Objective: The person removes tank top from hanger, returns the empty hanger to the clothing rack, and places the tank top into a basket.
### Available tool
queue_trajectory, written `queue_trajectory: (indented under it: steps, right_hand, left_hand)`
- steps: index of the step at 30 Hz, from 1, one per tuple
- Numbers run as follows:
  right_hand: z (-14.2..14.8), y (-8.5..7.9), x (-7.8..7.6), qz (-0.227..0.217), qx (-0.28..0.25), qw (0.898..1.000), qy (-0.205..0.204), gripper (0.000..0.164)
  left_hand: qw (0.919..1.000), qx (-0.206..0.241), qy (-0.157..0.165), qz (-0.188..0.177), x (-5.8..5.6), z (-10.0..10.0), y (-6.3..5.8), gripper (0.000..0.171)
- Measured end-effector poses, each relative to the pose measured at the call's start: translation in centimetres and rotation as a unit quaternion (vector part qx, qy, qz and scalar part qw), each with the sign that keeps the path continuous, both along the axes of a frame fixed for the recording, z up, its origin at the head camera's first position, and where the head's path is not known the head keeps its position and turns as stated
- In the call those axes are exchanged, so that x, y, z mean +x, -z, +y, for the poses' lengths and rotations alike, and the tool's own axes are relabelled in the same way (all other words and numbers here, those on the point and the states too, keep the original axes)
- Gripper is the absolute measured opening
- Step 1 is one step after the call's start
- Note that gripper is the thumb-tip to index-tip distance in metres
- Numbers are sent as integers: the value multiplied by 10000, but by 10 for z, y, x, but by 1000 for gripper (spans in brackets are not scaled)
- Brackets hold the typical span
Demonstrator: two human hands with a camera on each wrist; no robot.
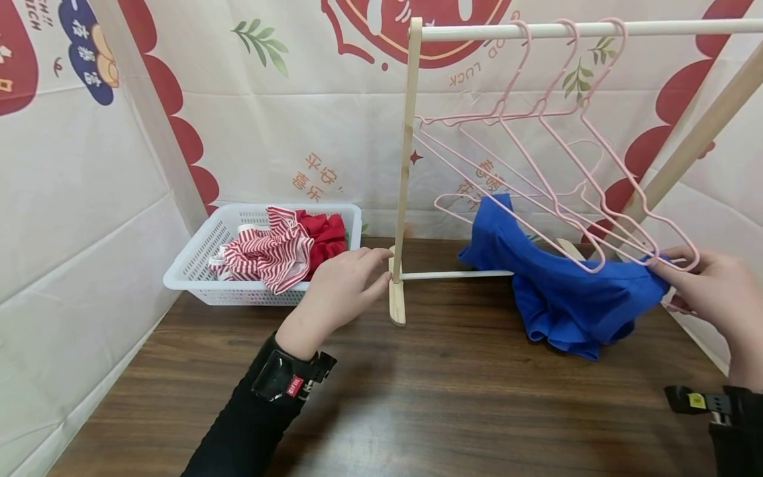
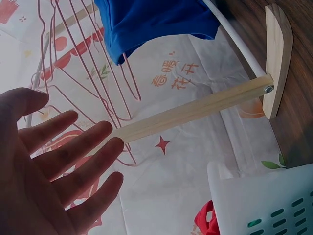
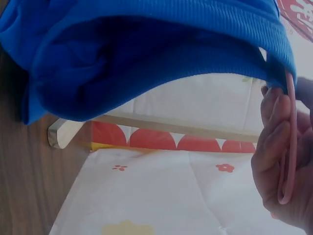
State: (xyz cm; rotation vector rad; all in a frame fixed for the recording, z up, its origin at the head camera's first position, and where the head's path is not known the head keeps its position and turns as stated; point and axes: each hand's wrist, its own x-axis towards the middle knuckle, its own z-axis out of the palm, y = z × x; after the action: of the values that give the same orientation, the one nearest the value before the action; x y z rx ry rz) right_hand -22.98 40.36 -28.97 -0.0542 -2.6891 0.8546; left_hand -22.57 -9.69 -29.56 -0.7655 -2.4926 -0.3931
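Note:
A blue garment [image 1: 572,298] with a ribbed band hangs below the pink hangers [image 1: 554,192], at the right of the wooden rack. My right hand [image 1: 709,285] pinches the right end of its band, and the end of a pink hanger [image 3: 292,142] crosses the fingers in the right wrist view. The band gapes toward that wrist camera. My left hand [image 1: 342,285] is beside the rack's left post [image 1: 405,159], its fingertips close to the post's foot. In the left wrist view the left hand's fingers [image 2: 88,161] are spread and hold nothing; whether they touch the post I cannot tell.
A white perforated basket [image 1: 197,265] stands behind my left hand, left of the rack. Red-and-white striped cloth [image 1: 271,252] and red cloth [image 1: 324,238] lie in it. The rack's white top rail [image 1: 465,32] carries several hangers. A printed cloth backdrop [image 1: 262,146] encloses the brown table [image 1: 477,411].

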Motion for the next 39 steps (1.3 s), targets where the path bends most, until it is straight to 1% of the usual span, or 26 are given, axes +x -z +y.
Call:
queue_trajectory:
  steps: [3, 5, 6, 7, 9, 10, 12, 13, 16, 18, 21, 25, 29, 31, 34, 36, 38, 39]
  right_hand:
    - [2, 2, -4, -116, -54, 9998, -162, 44]
    - [2, 3, -7, -154, -122, 9995, -245, 32]
    - [2, 3, -8, -187, -150, 9993, -289, 30]
    - [3, 3, -9, -211, -173, 9991, -312, 24]
    - [2, 2, -11, -298, -288, 9982, -441, 18]
    - [3, 2, -12, -343, -380, 9972, -550, 13]
    - [3, 0, -13, -446, -560, 9943, -796, 11]
    - [3, -1, -14, -478, -662, 9921, -956, 7]
    - [2, -3, -17, -544, -851, 9850, -1397, 8]
    - [0, -4, -19, -582, -901, 9818, -1566, 10]
    - [-2, -4, -21, -666, -959, 9790, -1669, 13]
    - [-5, -5, -21, -998, -973, 9759, -1681, 11]
    - [-8, -6, -20, -1430, -971, 9703, -1695, 11]
    - [-11, -7, -19, -1695, -1155, 9648, -1647, 13]
    - [-16, -7, -19, -1945, -1358, 9570, -1671, 14]
    - [-19, -8, -19, -2025, -1412, 9520, -1811, 14]
    - [-23, -7, -20, -2040, -1389, 9473, -2041, 12]
    - [-24, -7, -20, -2055, -1444, 9417, -2240, 13]
  left_hand:
    - [9997, 197, -142, -7, -1, 0, 1, 30]
    - [9991, 357, -245, -20, -2, 0, 2, 28]
    - [9987, 427, -278, -25, -3, 0, 2, 27]
    - [9984, 484, -306, -41, -3, 0, 2, 27]
    - [9978, 555, -352, -74, -4, 0, 3, 27]
    - [9975, 587, -369, -95, -5, 0, 3, 27]
    - [9966, 713, -376, -157, -7, 1, 3, 27]
    - [9958, 805, -375, -212, -8, 1, 3, 27]
    - [9924, 1115, -352, -375, -11, 3, 3, 29]
    - [9898, 1302, -335, -470, -14, 4, 3, 31]
    - [9866, 1511, -241, -565, -19, 7, 5, 34]
    - [9829, 1678, -77, -759, -25, 12, 11, 38]
    - [9801, 1636, 42, -1124, -29, 16, 16, 41]
    - [9797, 1517, 155, -1305, -31, 18, 17, 44]
    - [9808, 1214, 336, -1488, -34, 21, 17, 48]
    - [9813, 1077, 417, -1541, -36, 23, 18, 49]
    - [9817, 1012, 386, -1564, -36, 24, 18, 49]
    - [9816, 1013, 348, -1583, -36, 24, 18, 49]
